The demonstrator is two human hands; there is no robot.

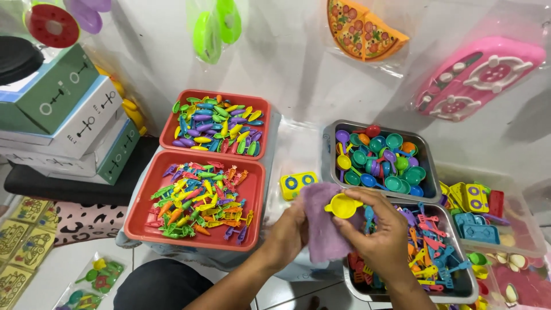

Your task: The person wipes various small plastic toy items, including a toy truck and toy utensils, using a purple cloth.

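White tiled wall and floor form the background; clear bags hang on the wall, one holding a pink toy stove, one a toy pizza slice, one green pieces.

Landmark: the near red tray, a shallow square tray on a low stand.

- Near red tray: holds a loose heap of small multicoloured plastic toy pieces, some carrot-shaped.
- Far red tray: touching the landmark's far edge; holds toy spoons and leaf shapes in purple, blue, yellow and green.
- Stacked boxes: left of and beyond the landmark; flat cartons, green and white, tilted.
- Upper metal pan: well right of the landmark; holds small toy bowls and ladles, mostly teal, blue and purple.
- Lower metal pan: right of the landmark, nearer the camera than the upper pan; holds small toy utensils in mixed colours.
- Clear bin: furthest right; holds yellow, teal and red toy appliances.
- Flat bagged toy sets: on the floor, left of and below the landmark.
- Yellow toy block: between the landmark and the metal pans.

Left hand: fingers closed around a purple cloth, just right of the landmark.
Right hand: thumb and fingertips pinch a yellow toy bowl against the cloth, above the lower pan's near-left corner.
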